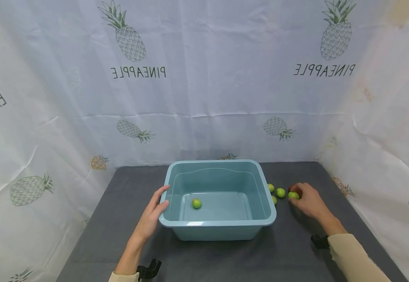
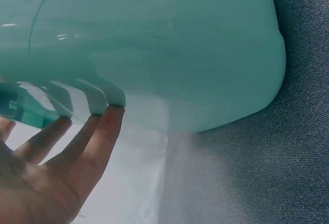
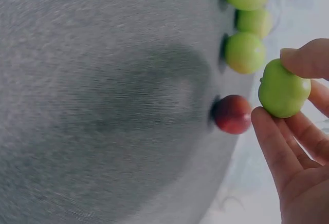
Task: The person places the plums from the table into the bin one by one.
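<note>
A blue-green plastic basin (image 1: pixel 218 223) stands on the dark cloth, with one small round green fruit (image 1: pixel 196 203) on its floor. My left hand (image 1: pixel 149 215) holds the basin's left rim; the left wrist view shows several fingertips against its outer wall. To the right of the basin, my right hand (image 1: pixel 310 201) pinches a smooth, slightly lobed green fruit (image 3: pixel 284 88) between thumb and fingers. A dark red round fruit (image 3: pixel 233 114) lies on the cloth close by the fingertips, mostly hidden by the hand in the head view.
Several more green fruits (image 1: pixel 280 192) lie between the basin's right side and my right hand, some partly behind the basin wall. The dark cloth (image 1: pixel 120 219) covers the table. White curtains (image 1: pixel 204 90) printed with pineapples hang at the back and both sides.
</note>
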A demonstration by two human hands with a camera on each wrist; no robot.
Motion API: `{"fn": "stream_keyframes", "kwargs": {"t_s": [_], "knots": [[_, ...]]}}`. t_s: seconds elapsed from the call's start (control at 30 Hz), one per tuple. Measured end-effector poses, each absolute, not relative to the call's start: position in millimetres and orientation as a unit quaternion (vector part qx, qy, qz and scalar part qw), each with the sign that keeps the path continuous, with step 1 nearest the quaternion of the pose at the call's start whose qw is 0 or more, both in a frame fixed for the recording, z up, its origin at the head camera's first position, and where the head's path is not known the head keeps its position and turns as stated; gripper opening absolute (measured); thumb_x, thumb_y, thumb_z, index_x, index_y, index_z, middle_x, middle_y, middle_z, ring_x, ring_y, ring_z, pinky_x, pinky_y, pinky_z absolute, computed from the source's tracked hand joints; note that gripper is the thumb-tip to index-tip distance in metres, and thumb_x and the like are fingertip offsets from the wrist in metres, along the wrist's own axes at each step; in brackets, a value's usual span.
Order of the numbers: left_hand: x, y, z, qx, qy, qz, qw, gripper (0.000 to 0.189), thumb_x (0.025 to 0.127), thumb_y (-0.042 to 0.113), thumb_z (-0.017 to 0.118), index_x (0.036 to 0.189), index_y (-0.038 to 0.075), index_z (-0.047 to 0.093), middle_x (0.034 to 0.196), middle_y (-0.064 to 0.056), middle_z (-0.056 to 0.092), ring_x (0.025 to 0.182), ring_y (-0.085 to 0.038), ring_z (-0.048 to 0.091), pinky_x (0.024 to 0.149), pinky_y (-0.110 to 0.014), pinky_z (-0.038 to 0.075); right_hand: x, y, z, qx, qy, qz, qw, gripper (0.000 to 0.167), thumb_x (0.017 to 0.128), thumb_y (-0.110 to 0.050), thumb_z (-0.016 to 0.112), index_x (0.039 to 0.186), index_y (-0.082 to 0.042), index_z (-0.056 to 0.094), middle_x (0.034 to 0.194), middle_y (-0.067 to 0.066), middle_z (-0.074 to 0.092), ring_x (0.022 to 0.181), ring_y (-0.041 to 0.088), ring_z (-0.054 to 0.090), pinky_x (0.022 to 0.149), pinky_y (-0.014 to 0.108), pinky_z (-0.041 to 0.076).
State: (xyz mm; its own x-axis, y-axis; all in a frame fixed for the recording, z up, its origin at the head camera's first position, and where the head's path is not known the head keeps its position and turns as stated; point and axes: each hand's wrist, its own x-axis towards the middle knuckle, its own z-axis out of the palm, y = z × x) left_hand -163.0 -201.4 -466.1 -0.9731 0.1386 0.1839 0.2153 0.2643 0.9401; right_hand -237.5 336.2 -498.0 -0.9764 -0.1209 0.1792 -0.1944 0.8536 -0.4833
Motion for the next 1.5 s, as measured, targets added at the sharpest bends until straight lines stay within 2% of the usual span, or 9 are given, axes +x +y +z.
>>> {"fn": "stream_keyframes", "kwargs": {"t_s": [0.23,0.63,0.97,1.13,1.37,1.5], "knots": [[-162.7,-202.3,-465.1,-0.116,-0.79,-0.601,0.03,0.047,0.109,0.026,0.044,0.156,0.018,0.035,0.164,-0.017,0.024,0.144,-0.04,0.034,0.102,-0.06,0.035,-236.2,330.3,-480.1,0.111,-0.957,0.253,0.088,0.028,0.084,-0.01,0.078,0.107,0.002,0.067,0.099,0.014,0.06,0.085,0.025,0.056,0.073,0.046,0.046],[-163.7,-201.3,-464.5,-0.114,-0.79,-0.602,0.025,0.047,0.109,0.027,0.044,0.155,0.02,0.035,0.165,-0.015,0.021,0.147,-0.041,0.028,0.106,-0.066,0.03,-226.1,316.0,-436.4,0.137,-0.953,0.251,0.095,0.026,0.086,-0.006,0.078,0.108,0.001,0.066,0.105,0.016,0.058,0.086,0.027,0.054,0.074,0.047,0.045],[-163.8,-201.0,-465.5,-0.112,-0.794,-0.597,0.032,0.048,0.109,0.027,0.044,0.155,0.019,0.036,0.165,-0.017,0.023,0.145,-0.042,0.031,0.104,-0.065,0.032,-220.5,297.4,-408.4,0.199,-0.94,0.242,0.137,0.025,0.083,-0.003,0.079,0.105,-0.004,0.066,0.099,0.007,0.058,0.083,0.02,0.054,0.072,0.042,0.048],[-163.9,-202.0,-466.7,-0.11,-0.793,-0.598,0.032,0.047,0.109,0.027,0.044,0.155,0.019,0.036,0.164,-0.016,0.024,0.144,-0.04,0.033,0.104,-0.063,0.033,-216.7,284.5,-392.4,0.217,-0.936,0.245,0.13,0.026,0.085,-0.006,0.079,0.107,-0.006,0.066,0.103,0.007,0.059,0.086,0.021,0.057,0.075,0.045,0.05],[-163.7,-202.1,-468.6,-0.121,-0.79,-0.6,0.032,0.047,0.109,0.025,0.044,0.155,0.018,0.036,0.165,-0.017,0.023,0.146,-0.042,0.031,0.104,-0.063,0.034,-216.0,268.2,-372.8,0.233,-0.936,0.231,0.132,0.024,0.084,-0.007,0.08,0.103,-0.008,0.065,0.097,0.003,0.058,0.081,0.018,0.054,0.072,0.041,0.048],[-164.7,-201.8,-468.4,-0.112,-0.79,-0.601,0.032,0.047,0.109,0.027,0.045,0.155,0.021,0.036,0.164,-0.016,0.024,0.145,-0.041,0.033,0.104,-0.064,0.033,-216.0,260.6,-363.2,0.246,-0.932,0.232,0.133,0.024,0.085,-0.007,0.08,0.103,-0.01,0.065,0.098,0.002,0.059,0.081,0.02,0.055,0.071,0.04,0.048]]}}
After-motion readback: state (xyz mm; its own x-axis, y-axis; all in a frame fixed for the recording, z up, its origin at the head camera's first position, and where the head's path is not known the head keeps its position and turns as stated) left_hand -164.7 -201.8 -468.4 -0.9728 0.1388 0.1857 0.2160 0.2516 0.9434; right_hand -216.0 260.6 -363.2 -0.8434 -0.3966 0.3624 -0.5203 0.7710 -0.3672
